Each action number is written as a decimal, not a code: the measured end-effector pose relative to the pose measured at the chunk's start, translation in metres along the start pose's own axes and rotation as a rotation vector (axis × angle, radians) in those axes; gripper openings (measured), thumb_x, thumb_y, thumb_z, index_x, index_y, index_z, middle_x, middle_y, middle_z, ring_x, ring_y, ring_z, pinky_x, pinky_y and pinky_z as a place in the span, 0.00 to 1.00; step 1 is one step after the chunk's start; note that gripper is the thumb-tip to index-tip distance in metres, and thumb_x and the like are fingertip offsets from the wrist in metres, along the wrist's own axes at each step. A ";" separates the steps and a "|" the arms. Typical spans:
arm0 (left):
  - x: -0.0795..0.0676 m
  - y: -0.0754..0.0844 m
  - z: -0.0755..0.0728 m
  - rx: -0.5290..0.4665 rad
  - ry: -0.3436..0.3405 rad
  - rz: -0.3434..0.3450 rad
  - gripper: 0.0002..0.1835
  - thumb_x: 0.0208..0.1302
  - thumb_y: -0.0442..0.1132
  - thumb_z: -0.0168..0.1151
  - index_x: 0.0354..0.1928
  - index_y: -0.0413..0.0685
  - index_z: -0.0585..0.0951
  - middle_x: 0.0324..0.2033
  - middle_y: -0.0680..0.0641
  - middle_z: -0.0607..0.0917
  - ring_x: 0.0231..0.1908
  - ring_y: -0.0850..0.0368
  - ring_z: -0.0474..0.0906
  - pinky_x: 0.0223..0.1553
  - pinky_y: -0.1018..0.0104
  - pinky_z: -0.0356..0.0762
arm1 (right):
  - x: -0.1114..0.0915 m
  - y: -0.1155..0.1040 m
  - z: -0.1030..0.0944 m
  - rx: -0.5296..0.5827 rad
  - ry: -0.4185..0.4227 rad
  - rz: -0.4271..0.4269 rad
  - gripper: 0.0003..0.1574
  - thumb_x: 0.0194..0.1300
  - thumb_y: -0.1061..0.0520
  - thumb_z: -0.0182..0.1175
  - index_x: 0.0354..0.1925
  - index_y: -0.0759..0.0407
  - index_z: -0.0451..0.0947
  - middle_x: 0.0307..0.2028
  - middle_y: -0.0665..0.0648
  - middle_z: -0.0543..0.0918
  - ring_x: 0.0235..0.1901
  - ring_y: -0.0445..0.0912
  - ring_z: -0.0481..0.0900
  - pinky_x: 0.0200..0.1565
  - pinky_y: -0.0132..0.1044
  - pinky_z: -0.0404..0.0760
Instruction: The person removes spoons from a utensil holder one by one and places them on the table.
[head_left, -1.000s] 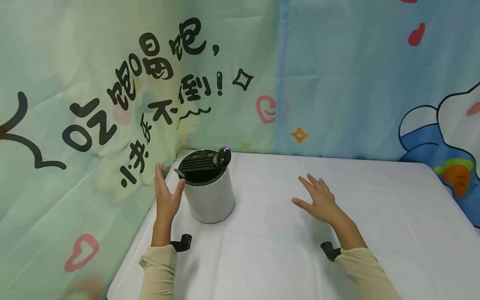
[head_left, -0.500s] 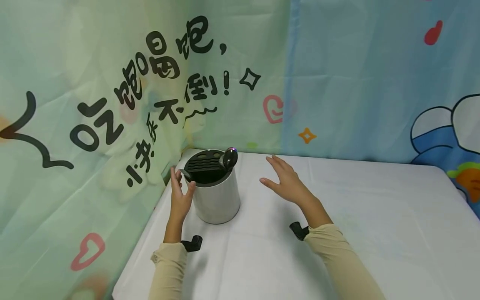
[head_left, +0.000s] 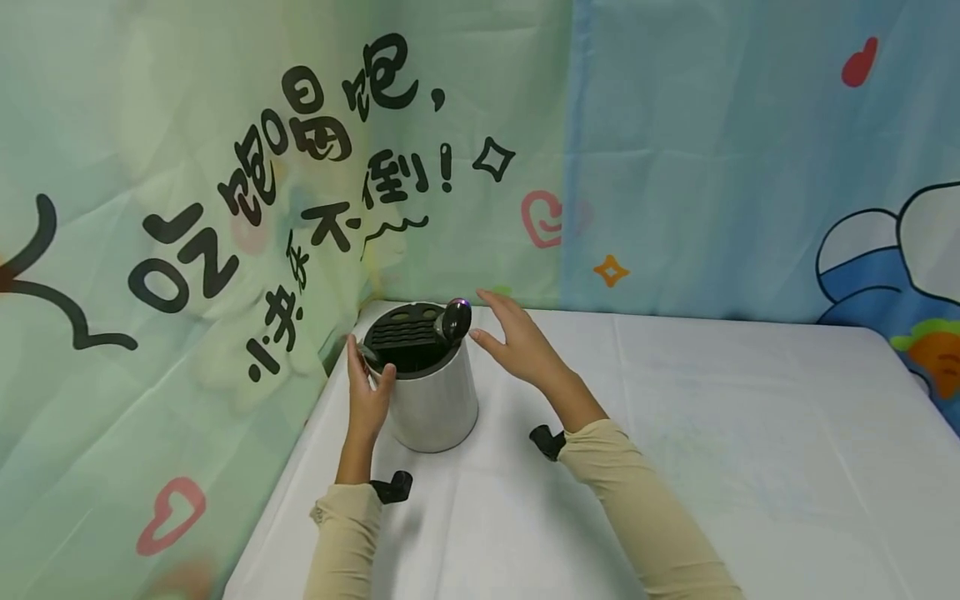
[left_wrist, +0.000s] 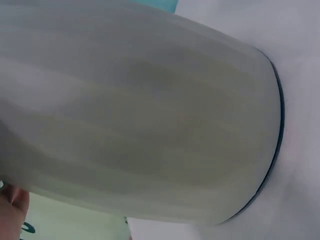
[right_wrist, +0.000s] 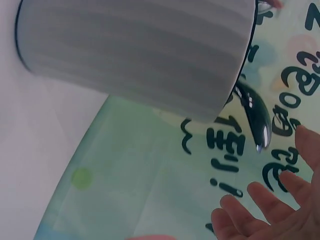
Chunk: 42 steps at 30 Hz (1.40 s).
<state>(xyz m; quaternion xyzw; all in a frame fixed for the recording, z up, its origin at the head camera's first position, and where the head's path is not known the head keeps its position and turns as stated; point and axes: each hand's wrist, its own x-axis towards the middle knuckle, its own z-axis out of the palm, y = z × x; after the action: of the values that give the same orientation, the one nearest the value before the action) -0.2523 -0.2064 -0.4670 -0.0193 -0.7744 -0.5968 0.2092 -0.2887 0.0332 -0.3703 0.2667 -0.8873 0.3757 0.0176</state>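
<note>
A white cylindrical utensil holder (head_left: 435,410) with a black slotted top stands upright at the table's back left corner. Out of its right side leans a dark, shiny spoon (head_left: 455,320), whose bowl shows against the backdrop in the right wrist view. A small silvery piece (head_left: 369,353) pokes up at the left rim. My left hand (head_left: 366,408) is at the holder's left side, fingers extended upward and thumb before the rim. Close to the spoon, my right hand (head_left: 522,343) has its fingers spread and holds nothing. The holder's wall fills most of the left wrist view.
A white cloth (head_left: 750,442) covers the table. Printed fabric backdrops (head_left: 675,167) rise along its left and back edges, right behind the holder. Each wrist carries a small black camera mount, one of them the right mount (head_left: 547,442).
My right hand has swept left from over the middle of the table to beside the spoon. The left hand has moved slightly right, closer to the holder, which stands where it was.
</note>
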 end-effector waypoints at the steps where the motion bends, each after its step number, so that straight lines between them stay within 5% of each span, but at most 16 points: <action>1: -0.001 -0.001 0.000 -0.010 0.008 0.003 0.58 0.50 0.74 0.49 0.71 0.45 0.39 0.71 0.39 0.40 0.70 0.41 0.40 0.67 0.45 0.42 | 0.002 -0.002 0.002 0.008 0.001 -0.006 0.38 0.66 0.49 0.52 0.69 0.59 0.51 0.67 0.63 0.56 0.67 0.57 0.52 0.64 0.56 0.54; 9: -0.002 -0.003 0.004 -0.014 0.047 0.009 0.58 0.50 0.74 0.49 0.70 0.38 0.44 0.68 0.35 0.47 0.69 0.40 0.44 0.66 0.44 0.45 | 0.010 -0.007 0.012 0.005 0.011 0.001 0.37 0.66 0.50 0.52 0.68 0.56 0.53 0.66 0.62 0.59 0.67 0.57 0.55 0.64 0.55 0.56; 21: -0.001 -0.002 0.005 -0.008 0.037 -0.021 0.53 0.53 0.72 0.49 0.70 0.42 0.47 0.67 0.35 0.50 0.68 0.40 0.45 0.66 0.43 0.44 | 0.016 -0.003 0.023 0.018 0.040 0.101 0.33 0.65 0.53 0.54 0.66 0.56 0.58 0.64 0.60 0.65 0.61 0.56 0.65 0.60 0.52 0.65; 33: 0.000 0.000 0.002 0.006 0.013 -0.060 0.47 0.57 0.65 0.51 0.70 0.46 0.47 0.67 0.37 0.51 0.68 0.42 0.46 0.66 0.44 0.44 | 0.021 -0.003 0.030 0.115 0.126 0.149 0.17 0.64 0.55 0.56 0.47 0.65 0.70 0.49 0.63 0.76 0.54 0.56 0.72 0.55 0.48 0.70; 42: 0.002 -0.002 0.001 0.013 0.023 -0.057 0.52 0.53 0.72 0.48 0.70 0.46 0.47 0.67 0.36 0.51 0.68 0.41 0.46 0.66 0.43 0.44 | 0.026 -0.007 0.036 0.177 0.153 0.180 0.26 0.62 0.52 0.58 0.54 0.63 0.65 0.51 0.63 0.75 0.52 0.56 0.73 0.53 0.50 0.71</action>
<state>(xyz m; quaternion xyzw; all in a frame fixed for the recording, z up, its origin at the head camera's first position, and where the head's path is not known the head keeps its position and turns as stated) -0.2550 -0.2064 -0.4688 0.0109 -0.7762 -0.5975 0.2010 -0.3018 -0.0076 -0.3855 0.1573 -0.8672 0.4717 0.0281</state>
